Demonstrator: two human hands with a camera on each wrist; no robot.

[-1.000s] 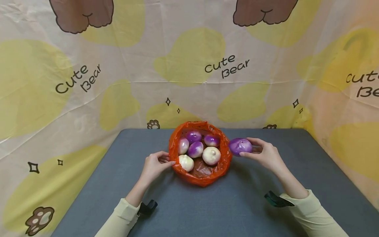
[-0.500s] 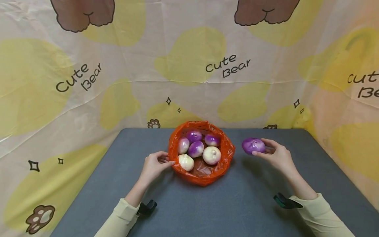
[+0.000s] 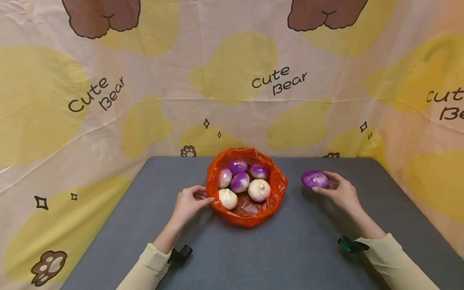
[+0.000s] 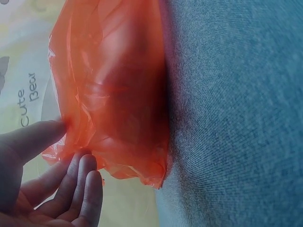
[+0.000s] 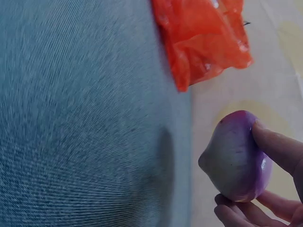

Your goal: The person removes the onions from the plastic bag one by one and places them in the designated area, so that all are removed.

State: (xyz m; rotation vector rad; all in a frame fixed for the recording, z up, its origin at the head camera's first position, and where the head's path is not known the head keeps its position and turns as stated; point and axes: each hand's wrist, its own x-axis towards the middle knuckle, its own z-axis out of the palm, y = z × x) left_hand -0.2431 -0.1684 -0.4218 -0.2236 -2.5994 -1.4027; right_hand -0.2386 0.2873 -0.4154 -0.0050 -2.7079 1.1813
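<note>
An orange-red plastic bag (image 3: pixel 250 221) stands with its mouth spread wide on the table, several purple-and-white turnips (image 3: pixel 239 183) inside it. At the bag's left rim my left hand (image 3: pixel 188 203) pinches the plastic between thumb and fingers; the left wrist view shows the thumb and fingertips on the thin film (image 4: pixel 113 94). To the right of the bag, my right hand (image 3: pixel 342 193) grips another turnip (image 3: pixel 314 179), purple side up. From the right wrist, this turnip (image 5: pixel 236 156) shows its pale pointed underside, held above the table with its shadow apart from it.
Under everything lies a grey cloth-covered table (image 3: pixel 253 262). A printed curtain (image 3: pixel 232 72) with bear drawings and lettering hangs behind it and along both sides. Dark straps (image 3: pixel 180 254) sit at both wrists by the light sleeves.
My right hand has carried the turnip from beside the bag's right rim further right and slightly lower. The bag's right rim has spread outward a little. My left hand stays in place.
</note>
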